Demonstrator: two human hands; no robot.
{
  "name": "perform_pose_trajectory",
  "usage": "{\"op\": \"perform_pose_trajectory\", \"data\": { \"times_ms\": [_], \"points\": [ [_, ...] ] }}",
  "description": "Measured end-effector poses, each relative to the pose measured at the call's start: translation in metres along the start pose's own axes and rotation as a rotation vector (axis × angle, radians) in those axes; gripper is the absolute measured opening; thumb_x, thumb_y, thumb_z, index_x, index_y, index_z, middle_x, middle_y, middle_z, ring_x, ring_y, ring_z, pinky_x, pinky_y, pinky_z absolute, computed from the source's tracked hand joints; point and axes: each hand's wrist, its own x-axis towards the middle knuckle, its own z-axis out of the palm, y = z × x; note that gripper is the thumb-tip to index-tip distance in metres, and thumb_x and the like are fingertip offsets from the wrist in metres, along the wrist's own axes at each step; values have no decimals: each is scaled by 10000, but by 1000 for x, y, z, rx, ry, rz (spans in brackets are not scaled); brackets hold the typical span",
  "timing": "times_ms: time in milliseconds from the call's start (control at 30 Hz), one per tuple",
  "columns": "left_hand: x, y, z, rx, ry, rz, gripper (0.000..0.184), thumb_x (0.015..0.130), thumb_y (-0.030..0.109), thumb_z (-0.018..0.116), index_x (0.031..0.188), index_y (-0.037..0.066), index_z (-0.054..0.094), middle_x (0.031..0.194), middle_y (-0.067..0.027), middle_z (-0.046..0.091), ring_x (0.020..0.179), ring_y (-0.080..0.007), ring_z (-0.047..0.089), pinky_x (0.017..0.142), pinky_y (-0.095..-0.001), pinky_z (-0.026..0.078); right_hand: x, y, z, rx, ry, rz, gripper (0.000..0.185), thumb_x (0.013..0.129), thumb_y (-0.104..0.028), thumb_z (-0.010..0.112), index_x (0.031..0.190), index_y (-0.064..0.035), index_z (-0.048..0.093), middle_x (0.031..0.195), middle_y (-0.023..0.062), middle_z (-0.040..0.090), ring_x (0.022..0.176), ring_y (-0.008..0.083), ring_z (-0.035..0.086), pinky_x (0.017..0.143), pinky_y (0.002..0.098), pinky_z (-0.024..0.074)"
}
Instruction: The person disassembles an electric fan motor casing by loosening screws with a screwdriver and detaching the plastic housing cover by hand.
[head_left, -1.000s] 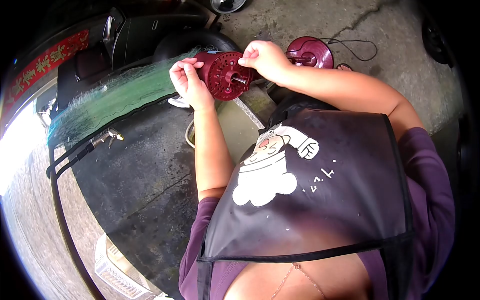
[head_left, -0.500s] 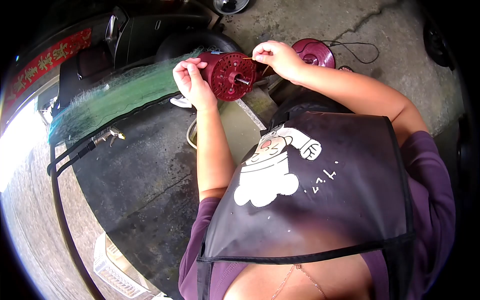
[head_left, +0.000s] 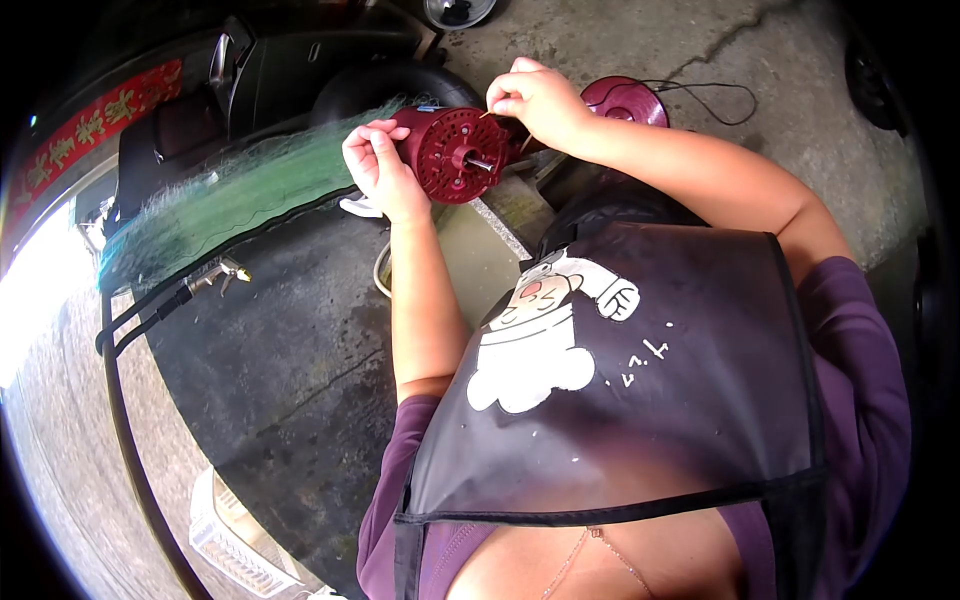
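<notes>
A dark red, round motor housing (head_left: 440, 170) with many small holes and a metal shaft at its centre faces me. My left hand (head_left: 385, 170) rests against its left side, fingers curled, with the fingertips at the rim; whether something small lies between them is too small to tell. At the housing's upper right edge, my right hand (head_left: 535, 103) pinches a thin, light brown stick (head_left: 486, 115), whose end is at the holed face. Just right of my right hand lies a red round base (head_left: 632, 98) on the floor, partly hidden by the hand.
Green netting (head_left: 260, 190) stretches along the left, beside a black scooter (head_left: 320, 40). A spray nozzle on a hose (head_left: 225, 272) lies on the dark mat (head_left: 290, 350). A white plastic basket (head_left: 235, 545) stands at the lower left. A black cord (head_left: 715, 85) loops on the concrete floor.
My right hand first drew away rightward from the housing, then came back toward its upper edge, a thin stick now showing in its fingers. My left hand has barely moved.
</notes>
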Motion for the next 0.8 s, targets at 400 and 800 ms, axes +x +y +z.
{"op": "perform_pose_trajectory", "data": {
  "times_ms": [400,800],
  "points": [
    [-1,2,0,10,10,13,44,1010,65,516,1033,31,499,990,-103,623,812,-143,612,823,-279,501,-41,-16,-11,5,145,-52,127,833,-44,672,864,-20,552,828,109,579,708,247,599,655,359,489],
    [-2,4,2,11,1,24,26,1011,58,523,1026,46,505,991,-93,625,813,-139,615,834,-276,513,-31,-25,-17,-25,29,-95,103,824,-63,703,834,-36,604,721,47,488,638,169,491,594,324,409]
  ]
}}
